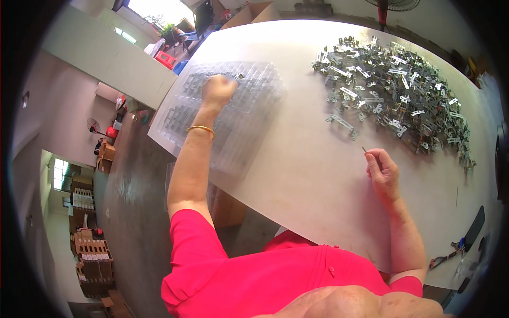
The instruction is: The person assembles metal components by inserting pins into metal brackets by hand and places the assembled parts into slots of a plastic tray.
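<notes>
My left hand [218,90], a gold bangle on its wrist, is closed over the clear plastic blister tray [260,71] at the table's far left. Its fingertips are blurred, and whatever they hold is hidden. Rows of grey metal parts [177,117] fill slots on the tray's left side, while slots toward its right look bare. At the right, my right hand [383,172] pinches a small thin metal piece [364,150] between thumb and fingers, above the tabletop. Just beyond it spreads a large heap of metal brackets [392,95], with one long bracket [342,123] at its near edge.
The pale table [297,175] has a curved-looking near edge by my body. Pliers [445,258] and a dark flat tool [474,229] lie at the right edge. A fan [383,10] stands behind the table. Stacked cartons [93,249] stand across the floor at left.
</notes>
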`<state>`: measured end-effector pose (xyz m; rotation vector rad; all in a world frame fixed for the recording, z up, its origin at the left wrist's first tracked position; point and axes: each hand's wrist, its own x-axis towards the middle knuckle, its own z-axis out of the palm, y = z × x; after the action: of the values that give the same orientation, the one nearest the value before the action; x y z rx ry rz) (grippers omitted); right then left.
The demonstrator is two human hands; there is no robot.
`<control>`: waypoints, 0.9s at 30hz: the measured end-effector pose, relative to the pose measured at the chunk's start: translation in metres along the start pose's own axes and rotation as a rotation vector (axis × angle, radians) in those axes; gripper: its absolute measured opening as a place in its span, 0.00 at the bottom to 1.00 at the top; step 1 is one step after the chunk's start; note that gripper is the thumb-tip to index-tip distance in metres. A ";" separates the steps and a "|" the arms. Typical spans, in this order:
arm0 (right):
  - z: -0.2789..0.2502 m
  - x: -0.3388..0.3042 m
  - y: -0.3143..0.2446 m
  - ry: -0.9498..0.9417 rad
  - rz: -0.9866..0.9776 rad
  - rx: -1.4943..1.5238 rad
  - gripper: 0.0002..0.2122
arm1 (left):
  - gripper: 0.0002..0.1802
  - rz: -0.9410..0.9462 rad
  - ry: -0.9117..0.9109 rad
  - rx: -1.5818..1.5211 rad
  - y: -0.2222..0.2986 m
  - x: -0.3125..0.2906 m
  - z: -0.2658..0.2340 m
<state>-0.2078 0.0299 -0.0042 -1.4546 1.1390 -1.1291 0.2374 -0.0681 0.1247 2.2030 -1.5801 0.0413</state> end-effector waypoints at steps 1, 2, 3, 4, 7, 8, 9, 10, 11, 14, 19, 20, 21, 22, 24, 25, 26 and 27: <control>0.000 0.000 0.000 -0.010 -0.006 -0.009 0.04 | 0.17 0.008 0.001 0.037 -0.001 0.001 0.002; 0.000 -0.001 -0.001 -0.010 -0.005 -0.008 0.04 | 0.16 0.015 0.002 0.074 -0.001 0.001 0.003; 0.000 -0.001 -0.002 -0.012 -0.008 -0.017 0.04 | 0.16 0.018 -0.001 0.075 0.001 0.001 0.003; -0.001 -0.001 -0.003 -0.015 -0.011 -0.025 0.04 | 0.16 0.011 -0.025 0.083 0.003 0.001 0.003; -0.001 -0.002 -0.003 -0.025 -0.021 -0.037 0.04 | 0.16 0.008 -0.048 0.132 0.007 -0.002 0.001; 0.000 -0.001 -0.004 -0.021 -0.013 -0.035 0.04 | 0.16 0.007 -0.040 0.172 0.007 -0.004 -0.001; 0.000 0.000 -0.004 -0.011 -0.022 -0.047 0.05 | 0.16 0.021 -0.058 0.170 0.010 -0.006 -0.002; -0.002 -0.001 -0.004 0.002 -0.026 -0.064 0.05 | 0.14 0.106 0.025 0.215 0.016 -0.013 -0.004; -0.001 -0.001 -0.003 0.020 -0.002 -0.071 0.05 | 0.13 0.191 0.109 0.256 0.022 -0.021 -0.005; -0.006 0.002 0.003 0.032 0.045 0.008 0.06 | 0.09 0.434 0.123 0.068 0.089 -0.064 -0.006; -0.004 0.005 -0.002 0.021 0.079 0.098 0.07 | 0.03 0.827 0.027 -0.168 0.147 -0.112 0.050; -0.004 0.005 -0.004 0.017 0.080 0.118 0.07 | 0.07 0.887 -0.022 -0.157 0.152 -0.115 0.066; -0.005 0.004 -0.005 0.023 0.085 0.117 0.07 | 0.09 0.933 0.002 -0.154 0.157 -0.118 0.084; -0.005 0.004 -0.005 0.016 0.092 0.145 0.07 | 0.10 0.981 0.026 -0.151 0.161 -0.120 0.100; -0.006 0.004 -0.005 0.021 0.101 0.174 0.07 | 0.11 0.985 -0.017 -0.147 0.167 -0.124 0.124; -0.006 0.003 -0.004 0.020 0.103 0.199 0.07 | 0.12 0.983 -0.055 -0.137 0.169 -0.125 0.132; -0.005 0.004 -0.003 0.018 0.104 0.225 0.07 | 0.12 0.992 -0.059 -0.140 0.168 -0.125 0.137; -0.007 0.003 -0.001 0.029 0.110 0.225 0.07 | 0.12 0.954 -0.128 -0.111 0.170 -0.127 0.141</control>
<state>-0.2136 0.0259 -0.0015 -1.1928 1.0620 -1.1646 0.0070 -0.0484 0.0176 1.2113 -2.4791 0.0901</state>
